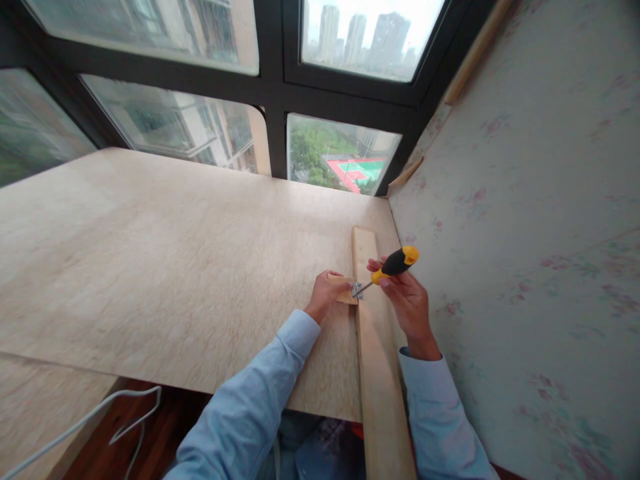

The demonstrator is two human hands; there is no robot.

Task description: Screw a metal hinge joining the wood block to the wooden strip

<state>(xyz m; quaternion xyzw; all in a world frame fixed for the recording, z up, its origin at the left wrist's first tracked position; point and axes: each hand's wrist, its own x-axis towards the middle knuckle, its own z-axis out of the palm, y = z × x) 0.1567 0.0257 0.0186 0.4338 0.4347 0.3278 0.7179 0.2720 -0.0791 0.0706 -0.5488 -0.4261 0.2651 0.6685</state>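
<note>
My right hand (406,299) is closed round a screwdriver (393,265) with a yellow and black handle, its tip at a small metal bracket (357,290). The bracket sits where a small wooden block (345,293) meets a long wooden plank (376,353). My left hand (326,293) is closed on the small block, holding it against the plank's left side. The plank lies along the right edge of a pale marbled tabletop (165,267). Both arms wear light blue sleeves.
A flowered wallpapered wall (525,253) rises just right of the plank. Dark-framed windows (275,100) stand behind the table. A white cable (100,417) hangs below the table's front edge at the lower left, above a wooden floor.
</note>
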